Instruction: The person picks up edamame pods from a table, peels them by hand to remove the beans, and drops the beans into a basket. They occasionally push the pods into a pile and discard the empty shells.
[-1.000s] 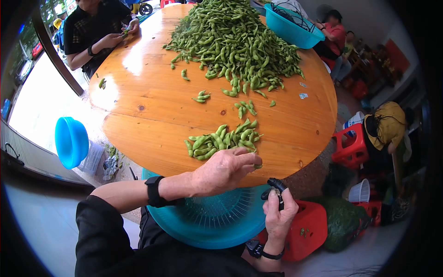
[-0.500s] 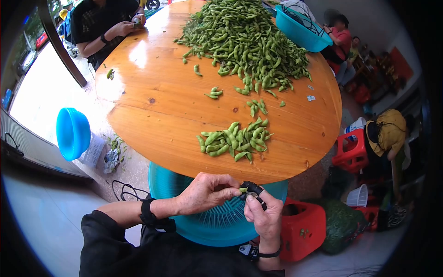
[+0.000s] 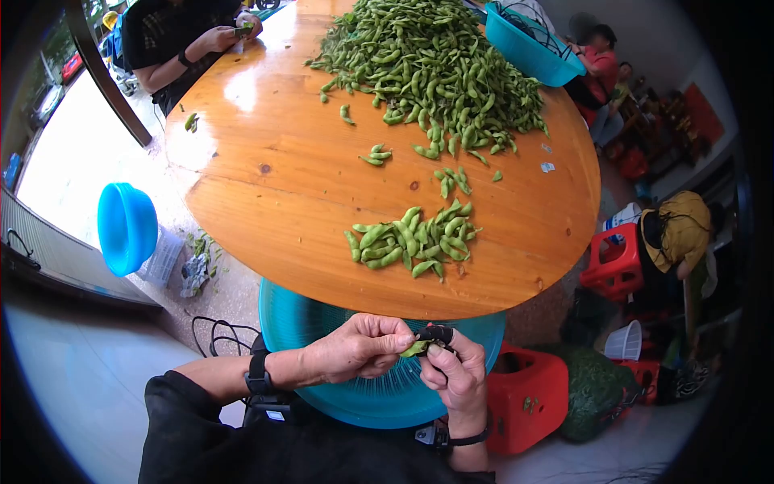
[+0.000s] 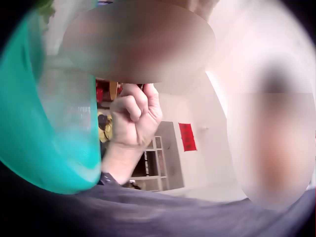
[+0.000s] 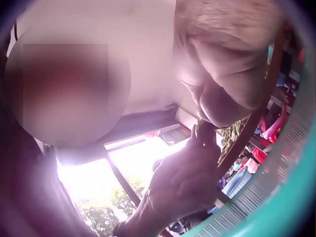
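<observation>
Just above the teal basket (image 3: pixel 322 401) in the head view, the left hand (image 3: pixel 363 348) pinches one end of a green pod (image 3: pixel 415 348) between thumb and finger. Facing it, the right hand (image 3: pixel 461 377) has curled fingers, its thumb pressing on the pod's other end. A black piece (image 3: pixel 435 332) lies along the right index finger; whether worn or held, I cannot tell. A small heap of pods (image 3: pixel 407 234) rests on the wooden table (image 3: pixel 266 218) near its front edge. Fingertips of both hands meet in the right wrist view, where the pod is mostly hidden.
A large pile of pods (image 3: pixel 439 73) covers the table's far side, beside a teal tub (image 3: pixel 528 52) with cables. Another person (image 3: pixel 173 44) sits at the far left. Red stools (image 3: pixel 524 403) stand at the right, blue basins (image 3: pixel 127 230) at the left.
From over the small heap, the left hand has come down to the right hand, which has moved slightly left. Both now hold a pod between them. The head view has shifted a little.
</observation>
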`<state>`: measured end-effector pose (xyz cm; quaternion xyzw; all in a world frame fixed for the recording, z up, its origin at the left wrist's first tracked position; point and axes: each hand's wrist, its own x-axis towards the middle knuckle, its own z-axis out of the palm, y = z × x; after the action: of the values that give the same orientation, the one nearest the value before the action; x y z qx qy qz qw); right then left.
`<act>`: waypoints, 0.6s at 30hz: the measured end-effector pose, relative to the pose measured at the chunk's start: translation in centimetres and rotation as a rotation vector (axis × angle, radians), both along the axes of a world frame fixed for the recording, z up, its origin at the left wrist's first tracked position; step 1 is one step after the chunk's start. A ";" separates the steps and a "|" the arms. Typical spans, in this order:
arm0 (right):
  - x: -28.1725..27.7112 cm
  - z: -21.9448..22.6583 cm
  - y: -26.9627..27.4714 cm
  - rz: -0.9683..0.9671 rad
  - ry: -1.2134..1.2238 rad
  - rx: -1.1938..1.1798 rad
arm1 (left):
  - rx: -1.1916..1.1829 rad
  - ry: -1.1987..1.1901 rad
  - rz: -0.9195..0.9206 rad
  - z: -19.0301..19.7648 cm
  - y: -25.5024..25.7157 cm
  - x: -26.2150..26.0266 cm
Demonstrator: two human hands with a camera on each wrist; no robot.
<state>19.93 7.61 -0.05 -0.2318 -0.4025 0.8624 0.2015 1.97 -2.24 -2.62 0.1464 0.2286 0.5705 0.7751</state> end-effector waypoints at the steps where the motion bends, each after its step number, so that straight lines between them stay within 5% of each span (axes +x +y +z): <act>1: 0.0 0.1 -0.3 -0.032 -0.107 0.159 | -0.006 -0.001 -0.002 -0.3 -0.2 0.2; 4: 0.1 0.8 -0.8 -0.066 -0.285 0.398 | 0.135 1.156 0.239 1.3 -0.5 1.0; 7: 0.0 1.1 -1.5 -0.067 -0.383 0.502 | 0.324 1.305 0.385 1.0 -0.6 1.8; 12: 0.2 0.8 -1.4 -0.049 -0.357 0.473 | 0.387 1.318 0.343 0.6 -0.7 1.1; 15: 0.5 0.3 -1.0 -0.027 -0.282 0.316 | 0.303 1.233 0.129 1.4 -0.6 -0.2; 18: 0.6 -0.1 -0.6 0.031 -0.214 0.178 | 0.102 0.727 -0.218 0.8 -0.3 -1.4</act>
<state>20.52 6.97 -0.12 -0.2976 -0.5002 0.7965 0.1638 0.57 -2.58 -1.78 0.4011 0.4431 0.4063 0.6911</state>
